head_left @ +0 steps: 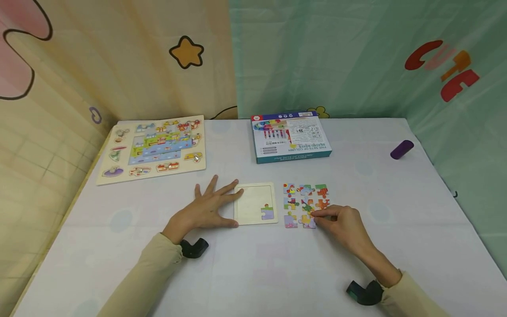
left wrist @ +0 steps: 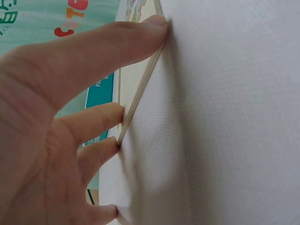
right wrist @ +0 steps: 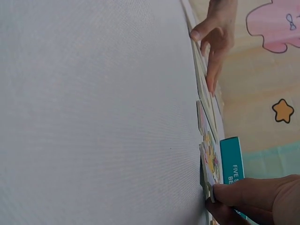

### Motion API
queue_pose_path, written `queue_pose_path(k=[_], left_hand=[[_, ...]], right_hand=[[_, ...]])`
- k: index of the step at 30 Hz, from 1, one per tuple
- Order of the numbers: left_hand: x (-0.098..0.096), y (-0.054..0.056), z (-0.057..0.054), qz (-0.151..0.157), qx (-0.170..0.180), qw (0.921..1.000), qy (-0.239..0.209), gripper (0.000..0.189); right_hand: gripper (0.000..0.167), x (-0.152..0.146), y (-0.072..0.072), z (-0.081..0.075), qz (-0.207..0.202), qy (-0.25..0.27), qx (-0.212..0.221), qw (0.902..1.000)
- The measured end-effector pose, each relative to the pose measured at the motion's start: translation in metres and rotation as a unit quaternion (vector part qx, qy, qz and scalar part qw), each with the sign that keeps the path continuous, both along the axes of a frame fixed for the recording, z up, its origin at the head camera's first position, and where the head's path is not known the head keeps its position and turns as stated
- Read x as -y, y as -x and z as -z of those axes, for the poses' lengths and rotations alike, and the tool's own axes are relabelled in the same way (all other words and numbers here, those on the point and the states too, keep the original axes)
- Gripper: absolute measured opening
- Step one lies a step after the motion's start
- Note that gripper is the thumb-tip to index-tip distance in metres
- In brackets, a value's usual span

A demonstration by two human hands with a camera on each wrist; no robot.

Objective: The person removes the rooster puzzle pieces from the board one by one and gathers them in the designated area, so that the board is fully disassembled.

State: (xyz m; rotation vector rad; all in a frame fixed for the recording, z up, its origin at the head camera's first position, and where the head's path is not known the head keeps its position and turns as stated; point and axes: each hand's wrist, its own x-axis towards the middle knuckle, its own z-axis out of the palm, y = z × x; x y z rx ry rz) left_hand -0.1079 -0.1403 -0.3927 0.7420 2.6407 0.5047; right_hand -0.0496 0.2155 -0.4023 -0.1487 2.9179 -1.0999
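Note:
A square wooden puzzle tray (head_left: 255,185) lies flat, with one purple puzzle piece (head_left: 267,214) in its lower right corner. My left hand (head_left: 210,207) is spread along the tray's left side, thumb and fingertips touching its edge; the left wrist view shows this contact on the tray's rim (left wrist: 140,86). To the tray's right, several loose puzzle pieces (head_left: 290,204) are laid in rows. With thumb and finger, my right hand (head_left: 342,224) pinches the yellow-and-purple puzzle piece (head_left: 306,221) in the nearest row. That piece (right wrist: 207,164) looks slightly tilted in the right wrist view.
A large wooden picture board (head_left: 152,171) lies at the back left. Behind the loose pieces is a flat box (head_left: 293,137) with a teal side. A purple cylinder (head_left: 402,149) lies at the right. Curtains (head_left: 317,57) stand behind the white table (head_left: 245,268).

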Motion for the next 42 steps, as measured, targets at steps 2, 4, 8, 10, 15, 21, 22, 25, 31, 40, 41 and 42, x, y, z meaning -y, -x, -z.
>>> queue_pose_path(k=[2,4,8,10,15,21,22,25,31,40,41,42], left_hand=[[0.000,0.000,0.000,0.001,-0.002,1.0000,0.000,0.087],[0.001,0.000,0.000,0.003,-0.005,1.0000,0.001,0.087],[0.001,0.000,0.000,0.004,-0.007,1.0000,0.001,0.087],[0.001,0.000,0.000,0.004,-0.007,1.0000,0.000,0.087],[0.001,0.000,0.000,0.002,-0.006,1.0000,0.001,0.088],[0.002,0.000,0.001,-0.001,-0.001,1.0000,0.000,0.087],[0.002,0.000,0.002,-0.001,0.000,1.0000,-0.001,0.087],[0.002,0.000,0.002,0.000,0.001,1.0000,-0.003,0.087],[0.002,0.000,0.001,-0.002,0.000,1.0000,-0.001,0.087],[0.001,0.000,0.001,0.001,0.001,1.0000,-0.007,0.087],[0.001,0.000,0.001,0.001,0.001,1.0000,-0.006,0.087],[0.001,0.000,0.001,0.002,-0.001,1.0000,-0.006,0.087]], right_hand=[[0.011,0.000,0.000,0.000,0.000,0.002,-0.003,1.0000],[0.011,0.001,0.001,0.001,0.001,0.005,-0.006,1.0000],[0.011,0.001,0.002,0.002,0.001,0.007,-0.012,0.9999],[0.010,0.001,0.002,0.002,0.002,0.006,-0.015,0.9999],[0.011,0.005,0.004,0.002,-0.001,0.010,-0.023,0.9997],[0.016,0.024,0.009,0.004,-0.016,0.028,-0.002,0.9995],[0.017,0.028,0.010,0.004,-0.021,0.032,0.002,0.9993],[0.019,0.043,0.014,0.005,-0.041,0.045,0.006,0.9982],[0.023,0.074,0.023,0.007,-0.077,0.047,-0.004,0.9959],[0.033,0.095,0.031,0.008,-0.097,-0.005,-0.019,0.9951],[0.034,0.096,0.031,0.008,-0.097,-0.010,-0.017,0.9951],[0.034,0.096,0.031,0.008,-0.097,-0.016,-0.016,0.9950]])
